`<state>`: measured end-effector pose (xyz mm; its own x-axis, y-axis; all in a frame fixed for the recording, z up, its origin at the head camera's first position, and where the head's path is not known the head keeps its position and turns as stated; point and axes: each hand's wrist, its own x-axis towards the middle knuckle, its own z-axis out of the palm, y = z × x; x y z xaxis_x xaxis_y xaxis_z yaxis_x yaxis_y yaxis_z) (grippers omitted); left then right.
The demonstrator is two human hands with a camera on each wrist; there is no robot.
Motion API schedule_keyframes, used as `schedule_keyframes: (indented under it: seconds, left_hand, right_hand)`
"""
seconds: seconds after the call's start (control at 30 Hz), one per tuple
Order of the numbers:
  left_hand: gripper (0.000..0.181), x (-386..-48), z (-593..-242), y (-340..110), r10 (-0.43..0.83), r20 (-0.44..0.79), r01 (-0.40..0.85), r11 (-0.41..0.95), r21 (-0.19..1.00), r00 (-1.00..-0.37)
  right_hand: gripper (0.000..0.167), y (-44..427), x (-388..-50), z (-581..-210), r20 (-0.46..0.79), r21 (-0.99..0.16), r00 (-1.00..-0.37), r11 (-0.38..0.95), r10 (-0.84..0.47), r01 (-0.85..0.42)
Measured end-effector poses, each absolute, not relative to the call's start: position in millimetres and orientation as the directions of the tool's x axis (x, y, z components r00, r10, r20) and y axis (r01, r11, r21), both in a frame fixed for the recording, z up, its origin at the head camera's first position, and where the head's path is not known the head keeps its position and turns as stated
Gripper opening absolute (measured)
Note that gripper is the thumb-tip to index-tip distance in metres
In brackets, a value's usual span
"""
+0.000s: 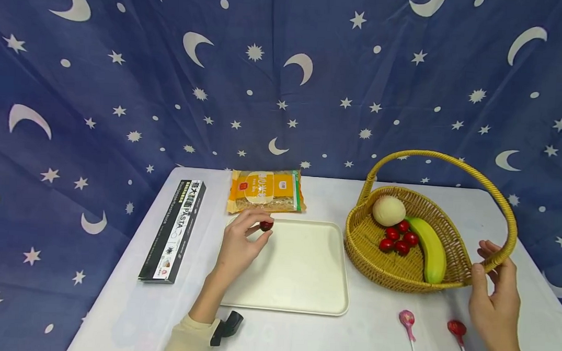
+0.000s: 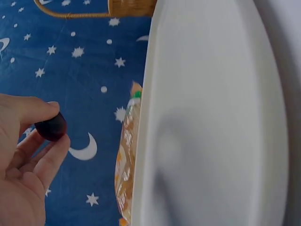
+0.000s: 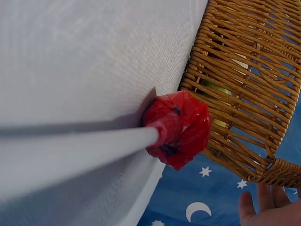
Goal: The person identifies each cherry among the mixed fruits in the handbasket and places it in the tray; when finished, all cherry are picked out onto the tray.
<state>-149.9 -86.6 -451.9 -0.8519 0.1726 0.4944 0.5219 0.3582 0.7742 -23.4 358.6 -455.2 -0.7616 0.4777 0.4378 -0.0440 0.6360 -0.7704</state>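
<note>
Between thumb and fingertips my left hand (image 1: 244, 243) pinches a dark red cherry (image 1: 266, 225) above the upper left part of the white tray (image 1: 300, 268); the left wrist view shows the cherry (image 2: 51, 127) held the same way. My right hand (image 1: 498, 300) is at the right end of the wicker basket (image 1: 375, 271), its thumb and fingers around the lower part of the handle. Inside the basket lie a pale round item (image 1: 389, 210), several red cherries (image 1: 402, 248) and a yellow-green banana (image 1: 429, 250). In the right wrist view, fingers (image 3: 265, 200) touch the basket's edge (image 3: 282, 173).
A black pasta box (image 1: 172, 231) lies left of the tray, and an orange food packet (image 1: 266, 190) behind it. Before the basket are a pink lollipop (image 1: 407, 320) and a red lollipop (image 1: 457, 328). A starry blue cloth (image 1: 283, 113) hangs behind the table.
</note>
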Motion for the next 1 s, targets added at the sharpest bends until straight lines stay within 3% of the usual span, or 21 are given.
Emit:
schedule_keyframes:
  seconds: [0.23,1.0]
  left_hand:
    - [0.033,-150.6,-459.9,-102.2,0.152,0.442,0.461,0.431,0.776,-0.884]
    - [0.032,-155.5,-472.2,-115.8,0.135,0.323,0.349,0.442,0.826,-0.937]
  right_hand:
    - [0.051,358.9,-22.7,-455.2,0.428,-0.776,-0.763,0.630,0.485,-0.035]
    - [0.052,360.9,-22.9,-457.3,0.467,-0.762,-0.755,0.643,0.460,-0.080]
